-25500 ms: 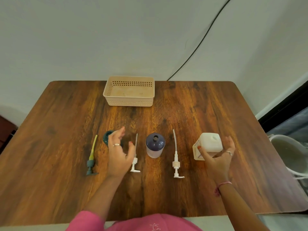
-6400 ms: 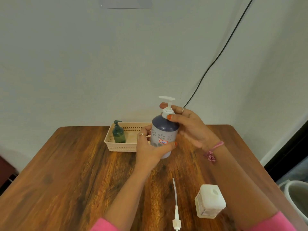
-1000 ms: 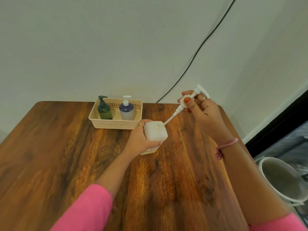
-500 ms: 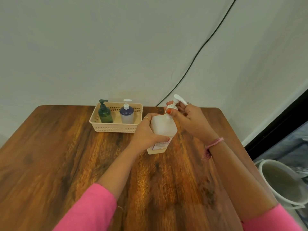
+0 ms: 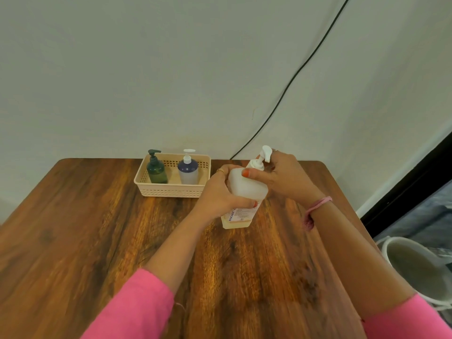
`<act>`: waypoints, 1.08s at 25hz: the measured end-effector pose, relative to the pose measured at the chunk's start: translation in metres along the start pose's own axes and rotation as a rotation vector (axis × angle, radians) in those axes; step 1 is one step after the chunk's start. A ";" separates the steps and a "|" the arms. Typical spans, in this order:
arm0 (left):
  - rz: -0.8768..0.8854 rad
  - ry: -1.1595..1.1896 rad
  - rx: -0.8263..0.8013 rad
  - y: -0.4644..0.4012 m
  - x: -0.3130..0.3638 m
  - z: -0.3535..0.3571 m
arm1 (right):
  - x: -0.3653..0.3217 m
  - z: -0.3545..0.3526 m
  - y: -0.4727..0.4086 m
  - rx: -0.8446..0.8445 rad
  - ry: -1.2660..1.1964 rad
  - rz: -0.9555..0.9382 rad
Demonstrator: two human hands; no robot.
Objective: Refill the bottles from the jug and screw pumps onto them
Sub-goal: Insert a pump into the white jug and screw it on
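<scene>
Table edge: the dark-grained wooden table [image 5: 97,241] carries the work well in from its near edge, so a dropped part would likely land on wood, not the floor.
Left hand: the left hand [image 5: 220,194] is wrapped round the middle of the square translucent white plastic bottle [image 5: 247,189], fingers curled across its front above the printed label. The grip looks firm, but the walls are probably soft; squeezing could push liquid up the neck.
Bottle position: it stands right of centre on the table, tipped slightly toward the person, its base seeming to rest on the wood. A tilted neck makes a cross-threaded collar more likely.
Right hand: the right hand [image 5: 281,177] is closed on the white plastic pump [image 5: 259,162], thumb at the collar, fingers behind the nozzle. Whether the threads have caught cannot be told from here.
Main risk: twisting by the nozzle rather than the collar would spin the head without tightening, leaving a loose, leaky pump.
Spill risk: pale liquid shows only low in the bottle, so a slop seems unlikely.
Basket: the beige perforated plastic basket [image 5: 171,192] just beyond holds a dark green pump bottle [image 5: 156,171] and a navy-topped frosted pump bottle [image 5: 187,171], both upright. A wide left elbow swing could knock it.
</scene>
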State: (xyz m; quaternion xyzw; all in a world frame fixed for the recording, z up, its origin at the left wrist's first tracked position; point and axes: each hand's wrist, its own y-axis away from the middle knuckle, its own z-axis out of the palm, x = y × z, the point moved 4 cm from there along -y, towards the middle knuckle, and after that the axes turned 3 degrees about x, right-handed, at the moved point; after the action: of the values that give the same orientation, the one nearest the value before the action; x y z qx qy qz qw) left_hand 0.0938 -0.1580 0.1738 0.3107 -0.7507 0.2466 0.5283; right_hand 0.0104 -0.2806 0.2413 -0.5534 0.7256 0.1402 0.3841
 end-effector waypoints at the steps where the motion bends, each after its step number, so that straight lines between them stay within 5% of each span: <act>1: 0.000 0.013 -0.002 0.001 0.001 0.000 | 0.002 0.000 0.001 -0.121 -0.032 0.015; 4: -0.010 0.017 -0.012 0.002 0.003 -0.001 | 0.012 -0.003 0.008 -0.338 -0.386 0.092; 7: -0.007 0.002 -0.012 0.002 0.003 -0.001 | 0.014 -0.003 0.012 -0.290 -0.562 0.102; 12: -0.005 0.027 -0.005 0.006 0.004 -0.001 | 0.008 0.011 0.015 0.039 -0.401 0.089; 16: -0.002 0.024 -0.005 0.009 0.005 -0.001 | 0.008 0.002 0.017 -0.131 -0.608 0.131; 27: -0.038 0.060 -0.032 0.010 0.009 -0.002 | 0.002 -0.018 0.012 -0.143 -0.540 0.013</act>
State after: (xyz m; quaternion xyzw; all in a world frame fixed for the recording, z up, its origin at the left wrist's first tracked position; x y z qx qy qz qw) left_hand 0.0850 -0.1519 0.1826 0.3089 -0.7323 0.2337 0.5601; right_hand -0.0082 -0.2888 0.2494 -0.5170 0.5889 0.3357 0.5227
